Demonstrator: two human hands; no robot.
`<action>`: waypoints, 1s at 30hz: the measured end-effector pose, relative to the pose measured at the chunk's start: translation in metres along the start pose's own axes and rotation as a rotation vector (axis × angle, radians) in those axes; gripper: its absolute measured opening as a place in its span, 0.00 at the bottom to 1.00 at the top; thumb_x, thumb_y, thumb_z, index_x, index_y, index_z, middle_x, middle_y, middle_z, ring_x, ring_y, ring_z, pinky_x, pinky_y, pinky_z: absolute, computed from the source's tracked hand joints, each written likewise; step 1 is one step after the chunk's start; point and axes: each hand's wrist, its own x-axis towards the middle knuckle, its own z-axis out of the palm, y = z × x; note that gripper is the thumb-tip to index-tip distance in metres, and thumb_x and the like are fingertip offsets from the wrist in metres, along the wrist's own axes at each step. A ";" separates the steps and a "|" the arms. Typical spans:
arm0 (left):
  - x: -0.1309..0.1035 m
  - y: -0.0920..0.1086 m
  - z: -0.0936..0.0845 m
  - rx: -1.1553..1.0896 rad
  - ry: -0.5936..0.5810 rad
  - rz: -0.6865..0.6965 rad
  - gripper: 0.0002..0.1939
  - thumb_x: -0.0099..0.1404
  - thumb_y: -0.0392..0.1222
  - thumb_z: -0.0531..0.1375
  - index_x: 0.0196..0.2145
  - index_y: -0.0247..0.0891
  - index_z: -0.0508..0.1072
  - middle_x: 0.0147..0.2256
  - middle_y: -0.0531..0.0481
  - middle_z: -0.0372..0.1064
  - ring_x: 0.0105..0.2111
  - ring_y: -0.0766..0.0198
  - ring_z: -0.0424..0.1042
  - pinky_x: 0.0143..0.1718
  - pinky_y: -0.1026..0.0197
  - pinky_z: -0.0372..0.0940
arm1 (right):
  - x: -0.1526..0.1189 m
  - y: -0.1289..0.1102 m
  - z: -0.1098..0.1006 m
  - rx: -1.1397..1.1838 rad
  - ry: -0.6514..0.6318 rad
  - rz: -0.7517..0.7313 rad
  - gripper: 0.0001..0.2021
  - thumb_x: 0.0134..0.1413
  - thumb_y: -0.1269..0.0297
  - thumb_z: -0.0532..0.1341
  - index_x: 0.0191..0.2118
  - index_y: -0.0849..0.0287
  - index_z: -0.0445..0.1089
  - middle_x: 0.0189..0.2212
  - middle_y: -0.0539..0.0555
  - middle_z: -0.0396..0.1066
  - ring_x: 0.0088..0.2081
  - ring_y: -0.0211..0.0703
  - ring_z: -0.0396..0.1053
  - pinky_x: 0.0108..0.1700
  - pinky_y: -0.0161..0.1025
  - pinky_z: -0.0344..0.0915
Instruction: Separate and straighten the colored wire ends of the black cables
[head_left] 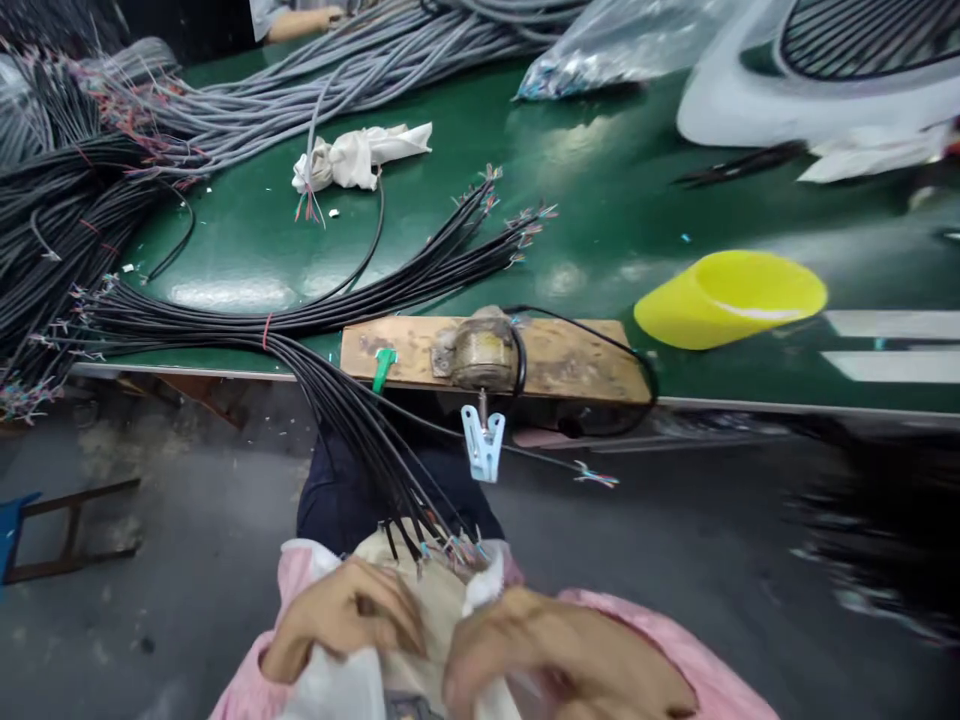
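Low over my lap, my left hand [356,612] has its fingers curled in, and whatever they may hold is hidden. Beside it my right hand [517,645] is smeared by motion, so its fingers are hard to read. White, cloth-like material [337,685] lies below and around both hands. Just beyond them, a bundle of black cables [349,425] hangs off the table edge, its stripped coloured wire ends resting on my lap. Past the lap, a light blue clothes peg [482,445] hangs from the shaft of a small motor [484,352] on a wooden board [589,365].
More black cables [300,318] lie across the green table [600,200], with grey cables [285,105] behind. A white wrapped bundle [349,162], a yellow angled-cut tube [694,305], a clear plastic bag [607,50] and a white fan housing [727,105] stand around. Another person's hand [304,22] is at the back.
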 end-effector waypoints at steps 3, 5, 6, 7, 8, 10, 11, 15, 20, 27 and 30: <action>-0.016 -0.028 -0.006 0.082 0.184 -0.159 0.38 0.69 0.68 0.46 0.12 0.36 0.56 0.12 0.51 0.53 0.15 0.70 0.53 0.19 0.64 0.50 | -0.019 0.013 0.000 -0.067 0.162 0.221 0.30 0.64 0.39 0.48 0.49 0.58 0.76 0.35 0.60 0.78 0.36 0.43 0.77 0.40 0.33 0.69; -0.034 -0.038 -0.006 0.123 0.252 -0.222 0.35 0.70 0.62 0.48 0.13 0.35 0.61 0.13 0.50 0.57 0.16 0.69 0.56 0.21 0.64 0.51 | -0.042 0.026 0.004 -0.116 0.166 0.304 0.32 0.61 0.35 0.49 0.45 0.58 0.78 0.35 0.61 0.77 0.33 0.43 0.74 0.35 0.34 0.68; -0.044 -0.041 -0.006 0.130 0.274 -0.238 0.33 0.71 0.60 0.47 0.18 0.34 0.69 0.17 0.48 0.63 0.20 0.67 0.62 0.25 0.64 0.57 | -0.055 0.034 0.007 -0.098 0.159 0.330 0.34 0.60 0.34 0.49 0.45 0.58 0.78 0.35 0.61 0.76 0.31 0.42 0.73 0.32 0.34 0.66; -0.055 -0.042 -0.005 0.134 0.293 -0.249 0.31 0.72 0.57 0.45 0.24 0.34 0.74 0.23 0.45 0.70 0.26 0.63 0.68 0.31 0.62 0.61 | -0.066 0.042 0.011 -0.053 0.174 0.353 0.34 0.58 0.32 0.51 0.46 0.58 0.77 0.35 0.61 0.76 0.29 0.42 0.71 0.29 0.34 0.65; -0.066 -0.043 -0.003 0.138 0.313 -0.260 0.30 0.72 0.54 0.43 0.30 0.35 0.78 0.30 0.42 0.73 0.32 0.60 0.72 0.38 0.59 0.64 | -0.076 0.050 0.015 0.000 0.205 0.388 0.31 0.59 0.35 0.54 0.49 0.58 0.76 0.38 0.62 0.75 0.28 0.40 0.70 0.28 0.33 0.64; -0.086 -0.047 0.000 0.166 0.356 -0.284 0.25 0.68 0.51 0.45 0.33 0.37 0.79 0.39 0.40 0.74 0.40 0.57 0.72 0.45 0.55 0.64 | -0.089 0.064 0.023 0.052 0.309 0.422 0.22 0.60 0.46 0.59 0.49 0.58 0.75 0.43 0.62 0.74 0.33 0.42 0.72 0.30 0.34 0.65; -0.094 -0.051 0.002 0.200 0.387 -0.305 0.22 0.65 0.50 0.47 0.31 0.37 0.78 0.39 0.41 0.73 0.41 0.56 0.72 0.45 0.54 0.64 | -0.091 0.070 0.027 0.016 0.339 0.444 0.17 0.59 0.53 0.60 0.48 0.57 0.76 0.43 0.61 0.74 0.36 0.44 0.73 0.32 0.35 0.66; -0.115 -0.075 -0.003 0.398 0.610 -0.451 0.12 0.56 0.45 0.52 0.19 0.37 0.65 0.23 0.47 0.64 0.27 0.60 0.64 0.33 0.57 0.60 | -0.084 0.082 0.032 -0.285 0.489 0.537 0.10 0.46 0.69 0.57 0.29 0.59 0.77 0.27 0.55 0.74 0.27 0.44 0.70 0.29 0.35 0.62; -0.088 -0.090 -0.040 0.589 0.914 -0.622 0.07 0.64 0.39 0.53 0.28 0.35 0.66 0.28 0.50 0.62 0.31 0.63 0.64 0.37 0.58 0.61 | -0.069 0.103 0.022 -0.500 0.829 0.541 0.07 0.42 0.70 0.56 0.24 0.59 0.72 0.26 0.56 0.69 0.30 0.47 0.68 0.33 0.39 0.63; 0.003 -0.090 -0.004 0.674 0.733 -0.608 0.06 0.65 0.35 0.58 0.40 0.33 0.72 0.43 0.44 0.70 0.45 0.59 0.69 0.48 0.54 0.64 | -0.029 0.160 0.068 -0.627 0.996 0.562 0.21 0.52 0.68 0.57 0.53 0.55 0.70 0.53 0.60 0.65 0.39 0.48 0.71 0.40 0.42 0.70; -0.006 -0.088 0.000 0.749 0.772 -0.685 0.15 0.71 0.41 0.52 0.50 0.31 0.68 0.51 0.32 0.65 0.50 0.51 0.67 0.46 0.51 0.64 | -0.034 0.167 0.065 -0.705 1.104 0.668 0.30 0.52 0.69 0.55 0.63 0.63 0.60 0.59 0.66 0.59 0.47 0.56 0.69 0.47 0.51 0.69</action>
